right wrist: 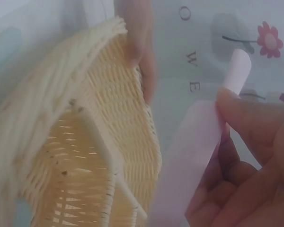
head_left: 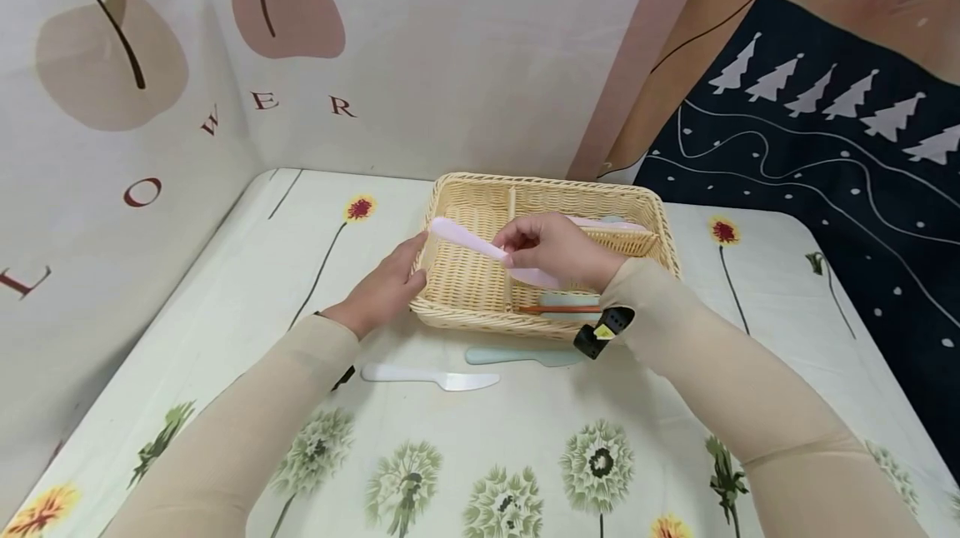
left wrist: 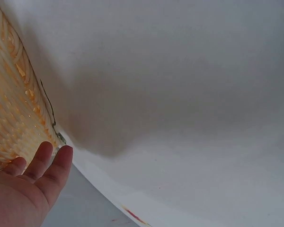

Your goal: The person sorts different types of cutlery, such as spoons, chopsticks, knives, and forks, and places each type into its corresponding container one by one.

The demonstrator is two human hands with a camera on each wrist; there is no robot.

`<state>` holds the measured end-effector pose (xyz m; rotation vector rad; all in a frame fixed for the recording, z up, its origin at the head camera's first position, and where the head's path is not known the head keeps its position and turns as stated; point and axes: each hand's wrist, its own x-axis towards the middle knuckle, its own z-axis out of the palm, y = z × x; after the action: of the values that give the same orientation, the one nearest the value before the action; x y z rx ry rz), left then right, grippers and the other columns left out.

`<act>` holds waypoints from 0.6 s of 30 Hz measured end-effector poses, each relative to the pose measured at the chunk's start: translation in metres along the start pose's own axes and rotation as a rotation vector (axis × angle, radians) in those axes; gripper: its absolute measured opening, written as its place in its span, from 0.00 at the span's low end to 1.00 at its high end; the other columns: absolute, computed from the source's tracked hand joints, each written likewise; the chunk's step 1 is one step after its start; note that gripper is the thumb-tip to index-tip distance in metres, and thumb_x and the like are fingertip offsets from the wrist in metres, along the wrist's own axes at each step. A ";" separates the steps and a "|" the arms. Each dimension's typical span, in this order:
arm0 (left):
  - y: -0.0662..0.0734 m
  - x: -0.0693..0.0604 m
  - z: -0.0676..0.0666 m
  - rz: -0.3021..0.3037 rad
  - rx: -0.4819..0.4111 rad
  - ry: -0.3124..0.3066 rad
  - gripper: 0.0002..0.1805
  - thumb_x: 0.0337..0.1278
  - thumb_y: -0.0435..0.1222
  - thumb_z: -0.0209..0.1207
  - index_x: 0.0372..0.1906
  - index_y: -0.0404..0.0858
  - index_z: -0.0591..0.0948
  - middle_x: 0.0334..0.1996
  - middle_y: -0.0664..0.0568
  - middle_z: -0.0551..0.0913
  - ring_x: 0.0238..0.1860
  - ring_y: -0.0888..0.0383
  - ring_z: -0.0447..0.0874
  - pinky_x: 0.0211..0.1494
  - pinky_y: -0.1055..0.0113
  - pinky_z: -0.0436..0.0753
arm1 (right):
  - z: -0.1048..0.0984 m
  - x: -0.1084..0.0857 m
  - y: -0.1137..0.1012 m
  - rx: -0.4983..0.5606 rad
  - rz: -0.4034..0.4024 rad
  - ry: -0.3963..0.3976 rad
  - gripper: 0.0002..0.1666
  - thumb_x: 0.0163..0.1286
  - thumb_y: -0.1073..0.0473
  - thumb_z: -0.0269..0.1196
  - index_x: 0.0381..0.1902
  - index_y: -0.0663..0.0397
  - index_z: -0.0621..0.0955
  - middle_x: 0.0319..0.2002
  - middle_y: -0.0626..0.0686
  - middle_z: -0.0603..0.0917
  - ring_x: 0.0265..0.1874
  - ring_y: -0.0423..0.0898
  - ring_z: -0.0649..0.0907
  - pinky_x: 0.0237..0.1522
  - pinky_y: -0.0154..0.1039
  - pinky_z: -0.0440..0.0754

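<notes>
My right hand [head_left: 558,251] pinches a pink plastic knife [head_left: 465,238] between thumb and fingers, above the wicker basket [head_left: 420,305]. The knife's handle points left; in the right wrist view its broad blade [right wrist: 182,161] extends toward the lower left. At the basket's left side is my left hand [head_left: 386,288], fingers fairly straight against the wall. Two knives lie on the cloth before the basket: a white knife [head_left: 431,376] and a pale blue-green knife [head_left: 517,356].
Dividers split the basket into compartments. The back right one contains a pink utensil [head_left: 611,224], partly hidden. At the front right lie a brown stick-like utensil [head_left: 558,310] and a pale blue-green piece [head_left: 570,300]. A printed fabric wall [head_left: 465,63] stands behind the basket.
</notes>
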<state>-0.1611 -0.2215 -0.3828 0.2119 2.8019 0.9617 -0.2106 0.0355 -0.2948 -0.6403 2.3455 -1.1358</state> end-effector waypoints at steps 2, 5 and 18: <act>0.000 0.001 0.000 -0.003 0.007 -0.002 0.35 0.70 0.41 0.37 0.77 0.38 0.43 0.77 0.43 0.47 0.76 0.46 0.43 0.76 0.51 0.48 | -0.001 0.005 -0.001 0.014 0.021 0.016 0.13 0.65 0.65 0.63 0.48 0.52 0.83 0.40 0.53 0.81 0.40 0.49 0.78 0.44 0.42 0.76; 0.000 0.001 0.001 -0.019 0.007 -0.009 0.36 0.69 0.42 0.37 0.78 0.39 0.43 0.77 0.44 0.47 0.77 0.47 0.42 0.76 0.52 0.48 | -0.003 0.012 -0.001 0.056 0.040 0.035 0.14 0.65 0.65 0.63 0.49 0.52 0.83 0.40 0.54 0.80 0.41 0.50 0.77 0.44 0.43 0.76; 0.001 0.002 0.001 -0.038 0.014 -0.014 0.36 0.68 0.43 0.38 0.78 0.41 0.43 0.77 0.46 0.46 0.77 0.48 0.42 0.76 0.52 0.48 | 0.002 0.041 0.002 0.245 0.151 0.116 0.16 0.66 0.61 0.63 0.52 0.52 0.81 0.41 0.52 0.79 0.42 0.48 0.77 0.43 0.42 0.78</act>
<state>-0.1623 -0.2197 -0.3827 0.1658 2.7906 0.9291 -0.2417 0.0116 -0.3054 -0.3131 2.2541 -1.3936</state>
